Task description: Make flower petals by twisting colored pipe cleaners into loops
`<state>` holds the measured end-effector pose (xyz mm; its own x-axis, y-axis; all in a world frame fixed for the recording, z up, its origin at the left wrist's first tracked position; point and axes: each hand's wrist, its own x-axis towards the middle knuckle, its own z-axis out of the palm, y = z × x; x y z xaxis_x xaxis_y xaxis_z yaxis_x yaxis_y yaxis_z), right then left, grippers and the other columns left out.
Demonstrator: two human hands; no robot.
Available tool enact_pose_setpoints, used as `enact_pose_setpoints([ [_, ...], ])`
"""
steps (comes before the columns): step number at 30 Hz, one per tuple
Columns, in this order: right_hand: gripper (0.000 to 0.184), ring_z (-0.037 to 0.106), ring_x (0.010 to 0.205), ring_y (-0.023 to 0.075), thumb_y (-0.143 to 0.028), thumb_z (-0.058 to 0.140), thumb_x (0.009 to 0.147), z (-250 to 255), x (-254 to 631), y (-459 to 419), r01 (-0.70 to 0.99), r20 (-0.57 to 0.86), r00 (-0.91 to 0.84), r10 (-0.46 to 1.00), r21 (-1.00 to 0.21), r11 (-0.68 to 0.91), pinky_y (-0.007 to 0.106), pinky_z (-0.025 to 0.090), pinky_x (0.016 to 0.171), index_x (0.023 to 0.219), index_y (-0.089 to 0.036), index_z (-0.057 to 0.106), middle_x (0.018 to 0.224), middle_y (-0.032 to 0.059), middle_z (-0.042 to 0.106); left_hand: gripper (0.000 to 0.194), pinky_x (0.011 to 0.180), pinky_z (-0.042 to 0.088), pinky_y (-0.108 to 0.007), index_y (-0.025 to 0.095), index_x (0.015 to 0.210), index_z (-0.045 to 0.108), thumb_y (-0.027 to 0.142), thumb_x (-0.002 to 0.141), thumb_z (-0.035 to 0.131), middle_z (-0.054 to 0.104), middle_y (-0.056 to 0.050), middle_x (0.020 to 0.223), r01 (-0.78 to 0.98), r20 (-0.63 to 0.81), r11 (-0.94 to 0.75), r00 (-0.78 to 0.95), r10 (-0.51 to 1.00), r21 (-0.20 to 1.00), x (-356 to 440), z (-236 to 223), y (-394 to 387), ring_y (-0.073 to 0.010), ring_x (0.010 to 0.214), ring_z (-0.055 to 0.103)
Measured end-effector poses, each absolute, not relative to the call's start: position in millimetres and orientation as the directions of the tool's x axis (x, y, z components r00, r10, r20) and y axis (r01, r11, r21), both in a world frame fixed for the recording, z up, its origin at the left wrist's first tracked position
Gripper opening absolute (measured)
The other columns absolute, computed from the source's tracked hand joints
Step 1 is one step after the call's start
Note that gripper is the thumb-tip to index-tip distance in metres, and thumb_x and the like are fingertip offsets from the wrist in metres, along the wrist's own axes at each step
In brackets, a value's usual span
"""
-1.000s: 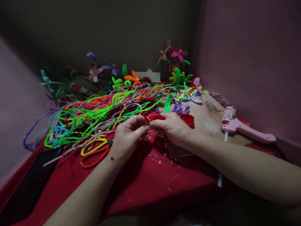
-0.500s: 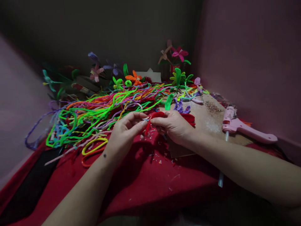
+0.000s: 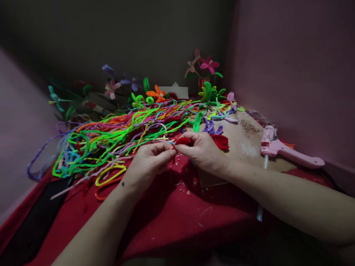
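Between my two hands is a red pipe cleaner [image 3: 183, 141], bent into a loop like a petal. My right hand [image 3: 203, 150] pinches its right side between thumb and fingers. With thumb and forefinger closed, my left hand [image 3: 154, 157] grips the red piece's narrow end. Just behind my right hand lie finished red petals [image 3: 220, 142], purple curled pieces [image 3: 213, 126] and a green leaf shape [image 3: 198, 122]. A heap of colourful pipe cleaners [image 3: 119, 129] spreads behind my left hand. My curled fingers hide part of the red piece.
Scissors with yellow and orange handles [image 3: 111, 175] lie by my left forearm. A pink glue gun [image 3: 291, 152] with a glue stick rests at right on cardboard [image 3: 238, 138]. Pipe-cleaner flowers [image 3: 209, 64] stand along the back. Small scraps dot the red cloth [image 3: 177, 221].
My left fingers have closed in on the red piece's lower end, which hung free below the hands before. My right hand keeps its pinch. The view has shifted slightly.
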<state>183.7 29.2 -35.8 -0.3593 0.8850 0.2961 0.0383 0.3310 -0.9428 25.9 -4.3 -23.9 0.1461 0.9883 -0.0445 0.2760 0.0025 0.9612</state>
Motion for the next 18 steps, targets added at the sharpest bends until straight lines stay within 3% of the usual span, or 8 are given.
enact_pose_setpoints([
  [2, 0.008, 0.048, 0.064, 0.0106, -0.015, 0.054, 0.072, -36, 183, 28, 0.042, 0.281, -0.342, 0.897, -0.949, 0.314, 0.025, 0.037, 0.063, 0.065, -0.015, 0.060, 0.065, -0.0012, 0.056, 0.016, 0.053, 0.032, -0.023, 0.018, 0.068, 0.056, 0.029, 0.079, 0.057, 0.051, 0.002, 0.058, 0.589, 0.218, -0.238, 0.107, 0.970, 0.772, 29, -27, -7, -0.0094, 0.051, 0.043],
  [4, 0.009, 0.045, 0.059, 0.0092, -0.014, 0.054, 0.070, -37, 182, 28, 0.006, 0.220, -0.340, 0.914, -0.972, 0.236, 0.024, 0.035, 0.059, 0.062, -0.015, 0.057, 0.061, -0.0023, 0.052, 0.017, 0.058, 0.032, -0.026, 0.019, 0.068, 0.058, 0.026, 0.082, 0.052, 0.054, -0.001, 0.062, 0.825, 0.446, -0.398, 0.204, 0.872, 0.401, 30, -31, -10, -0.0126, 0.057, 0.047],
  [7, 0.014, 0.034, 0.045, 0.0065, -0.015, 0.055, 0.067, -41, 180, 29, -0.139, 0.041, -0.411, 0.911, -0.990, -0.018, 0.023, 0.026, 0.045, 0.055, -0.016, 0.049, 0.048, -0.0057, 0.041, 0.021, 0.061, 0.032, -0.029, 0.020, 0.071, 0.062, 0.022, 0.085, 0.046, 0.057, -0.004, 0.062, 0.883, 0.530, -0.467, 0.422, 0.736, -0.055, 28, -35, -13, -0.0156, 0.059, 0.049],
  [9, 0.020, 0.028, 0.039, 0.0057, -0.016, 0.056, 0.067, -44, 179, 31, -0.227, -0.040, -0.473, 0.880, -0.960, -0.166, 0.023, 0.020, 0.040, 0.051, -0.018, 0.043, 0.043, -0.0071, 0.035, 0.019, 0.064, 0.034, -0.030, 0.020, 0.078, 0.064, 0.021, 0.085, 0.046, 0.059, -0.005, 0.066, 0.860, 0.534, -0.491, 0.485, 0.693, -0.144, 26, -37, -13, -0.0168, 0.062, 0.052],
  [11, 0.023, 0.027, 0.038, 0.0055, -0.017, 0.058, 0.066, -45, 179, 34, -0.280, -0.061, -0.499, 0.864, -0.933, -0.228, 0.023, 0.018, 0.039, 0.051, -0.018, 0.041, 0.042, -0.0072, 0.035, 0.017, 0.068, 0.036, -0.030, 0.021, 0.085, 0.065, 0.022, 0.085, 0.048, 0.062, -0.006, 0.071, 0.862, 0.569, -0.501, 0.450, 0.689, -0.076, 24, -36, -12, -0.0173, 0.067, 0.054],
  [14, 0.020, 0.028, 0.040, 0.0054, -0.018, 0.061, 0.065, -43, 180, 37, -0.336, -0.053, -0.490, 0.870, -0.909, -0.245, 0.022, 0.017, 0.039, 0.056, -0.017, 0.044, 0.044, -0.0072, 0.037, 0.017, 0.073, 0.041, -0.028, 0.023, 0.097, 0.062, 0.023, 0.082, 0.054, 0.062, -0.003, 0.083, 0.815, 0.599, -0.479, 0.213, 0.772, 0.327, 22, -33, -5, -0.0164, 0.076, 0.057],
  [16, 0.017, 0.030, 0.041, 0.0053, -0.019, 0.063, 0.066, -40, 181, 37, -0.369, -0.030, -0.487, 0.873, -0.899, -0.236, 0.021, 0.019, 0.039, 0.060, -0.017, 0.047, 0.047, -0.0072, 0.039, 0.026, 0.069, 0.044, -0.024, 0.024, 0.104, 0.057, 0.024, 0.078, 0.060, 0.060, 0.000, 0.082, 0.626, 0.490, -0.379, -0.006, 0.872, 0.681, 19, -30, 0, -0.0138, 0.073, 0.057],
  [18, 0.015, 0.031, 0.042, 0.0053, -0.021, 0.064, 0.068, -37, 183, 37, -0.385, 0.000, -0.505, 0.863, -0.895, -0.226, 0.021, 0.021, 0.040, 0.063, -0.016, 0.050, 0.048, -0.0068, 0.041, 0.027, 0.057, 0.043, -0.021, 0.021, 0.101, 0.057, 0.027, 0.075, 0.063, 0.058, 0.001, 0.076, 0.354, 0.242, -0.189, -0.110, 0.964, 0.916, 15, -26, 5, -0.0103, 0.061, 0.053],
])
